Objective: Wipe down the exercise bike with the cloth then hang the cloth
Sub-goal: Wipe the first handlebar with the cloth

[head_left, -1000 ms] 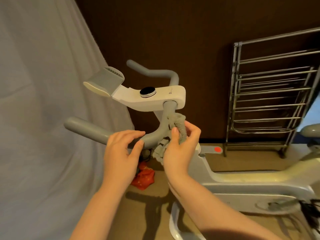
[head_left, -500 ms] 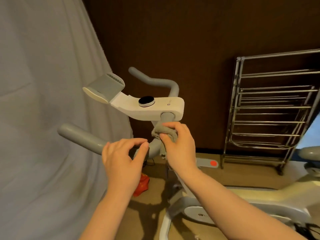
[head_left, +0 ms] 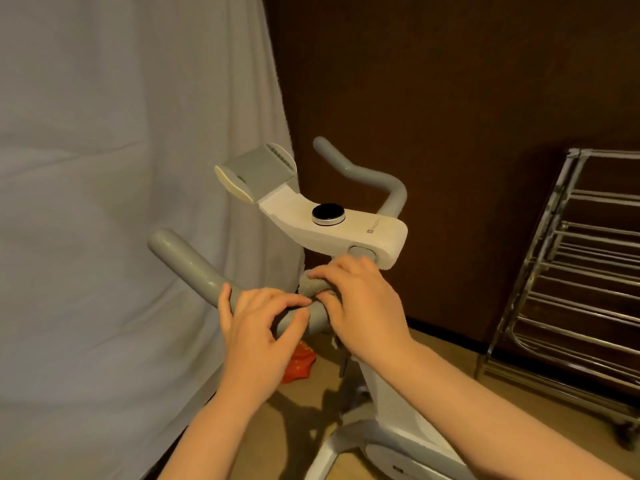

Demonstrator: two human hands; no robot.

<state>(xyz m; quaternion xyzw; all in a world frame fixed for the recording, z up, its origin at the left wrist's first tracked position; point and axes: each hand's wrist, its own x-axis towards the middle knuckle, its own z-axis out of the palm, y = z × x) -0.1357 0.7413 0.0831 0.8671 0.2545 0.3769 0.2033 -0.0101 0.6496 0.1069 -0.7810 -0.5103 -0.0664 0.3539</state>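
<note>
The fingers (head_left: 332, 271) of the right hand (head_left: 367, 306) are curled over a bunched grey cloth (head_left: 311, 284), pressing it against the grey handlebar (head_left: 194, 268) of the exercise bike (head_left: 391, 441) just below the white console (head_left: 346, 226); only a small wad of the cloth shows between the fingertips and the bar, with a scrap of it hanging under the palm. The left hand (head_left: 256, 337) sits just beside it on the near stretch of the same handlebar, thumb on the far side of the bar and the fingers bent loosely over the top, their tips close to the cloth and to the right hand's thumb; whether they truly clasp the bar or only rest on it I cannot tell. Both bare forearms come up from the bottom edge. The near handlebar runs up and left to a rounded end, while the far branch (head_left: 363, 174) rises behind the console. On the console lies 1 round black dial (head_left: 328, 213) with a silver rim, and at its front tilts a grey tablet holder (head_left: 258, 171). The bike's white frame drops toward the lower right onto a tan floor (head_left: 311, 386). A red crumpled thing (head_left: 299, 362) lies on the floor under the handlebar, partly hidden by the left hand. A pale sheet (head_left: 121, 202) hangs over the left side, a dark brown wall (head_left: 450, 98) stands behind, and a chrome wire rack (head_left: 571, 289) stands at the right against that wall.
</note>
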